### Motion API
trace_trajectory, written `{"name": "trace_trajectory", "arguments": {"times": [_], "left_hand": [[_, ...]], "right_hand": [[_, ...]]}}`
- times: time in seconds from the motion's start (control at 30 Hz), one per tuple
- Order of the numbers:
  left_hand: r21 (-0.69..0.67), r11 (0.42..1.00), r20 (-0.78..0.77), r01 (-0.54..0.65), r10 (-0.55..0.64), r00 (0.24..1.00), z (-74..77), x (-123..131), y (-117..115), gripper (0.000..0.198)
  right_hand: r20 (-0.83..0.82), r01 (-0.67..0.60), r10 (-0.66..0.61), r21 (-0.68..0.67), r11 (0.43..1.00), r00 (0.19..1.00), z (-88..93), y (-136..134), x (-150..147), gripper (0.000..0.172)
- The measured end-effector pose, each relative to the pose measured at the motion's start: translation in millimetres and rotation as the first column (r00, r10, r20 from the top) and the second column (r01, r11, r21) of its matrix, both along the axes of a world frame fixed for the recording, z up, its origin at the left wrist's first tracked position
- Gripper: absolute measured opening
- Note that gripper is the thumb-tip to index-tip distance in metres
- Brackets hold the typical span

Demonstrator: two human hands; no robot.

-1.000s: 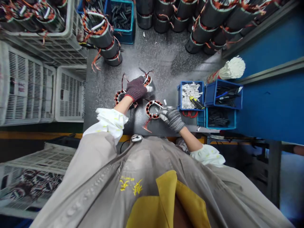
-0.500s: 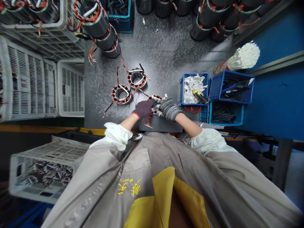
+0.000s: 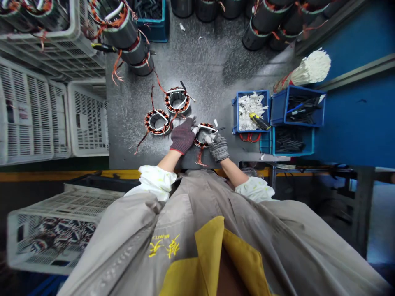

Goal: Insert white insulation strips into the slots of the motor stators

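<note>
A small motor stator (image 3: 199,142), a ring with copper windings and a white sleeve across its top, stands near the table's front edge between my hands. My right hand (image 3: 219,147), in a grey striped glove, grips its right side, fingertips over the rim. In a maroon glove, my left hand (image 3: 182,136) lies at its left with fingers stretched out and thumb near the rim; whether it touches is unclear. Reddish lead wires (image 3: 200,158) hang toward me. Two similar stators, a left one (image 3: 148,125) and a farther one (image 3: 168,102), stand beyond my left hand.
At right, a blue bin (image 3: 235,115) holds white scraps and a yellow-black tool (image 3: 259,121); red-handled scissors (image 3: 249,137) lie before it. Bins of black sleeves (image 3: 290,142) and a white sleeve bundle (image 3: 313,68) stand farther right. Taller stacked stators (image 3: 135,57) and white crates (image 3: 88,119) occupy the left.
My hands have moved apart, uncovering the stator between them. The left has shifted slightly left with its fingers extended; the right has moved down to the stator's right side.
</note>
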State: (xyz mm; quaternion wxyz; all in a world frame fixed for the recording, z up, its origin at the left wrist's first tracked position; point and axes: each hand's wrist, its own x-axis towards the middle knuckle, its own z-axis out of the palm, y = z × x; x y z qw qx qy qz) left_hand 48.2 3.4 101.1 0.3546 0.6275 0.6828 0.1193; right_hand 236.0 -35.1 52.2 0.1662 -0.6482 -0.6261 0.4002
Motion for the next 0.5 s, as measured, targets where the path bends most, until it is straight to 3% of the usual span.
{"name": "trace_trajectory", "arguments": {"times": [0.07,0.13,0.3,0.4,0.47,0.5], "left_hand": [[0.028,0.998,0.017,0.064,-0.064,0.998,-2.8,7.2,11.9,0.061],[0.017,0.991,-0.025,0.130,-0.130,0.991,-5.1,15.1,19.2,0.064],[0.040,0.981,-0.022,0.192,-0.192,0.981,-9.7,17.1,6.6,0.045],[0.082,0.997,0.107,-0.006,-0.003,0.994,-16.3,1.0,-8.6,0.041],[0.073,0.975,0.175,-0.209,0.193,0.965,-22.7,-10.0,-14.8,0.048],[0.039,0.962,0.188,-0.269,0.258,0.948,-26.0,-13.9,-16.2,0.054]], "right_hand": [[-0.203,0.223,-0.244,-0.120,0.967,0.948,0.8,-0.8,-6.6,0.030],[-0.333,0.370,-0.434,-0.239,0.898,0.837,3.5,1.5,-12.3,0.030],[-0.330,0.459,-0.531,-0.274,0.845,0.780,18.0,17.2,0.9,0.056],[-0.207,0.392,-0.420,-0.164,0.905,0.884,35.3,32.5,21.0,0.051],[0.027,0.159,-0.158,-0.021,0.987,0.987,47.5,47.7,24.0,0.032],[0.174,-0.009,0.006,0.014,1.000,0.985,52.5,56.8,20.2,0.021]]}}
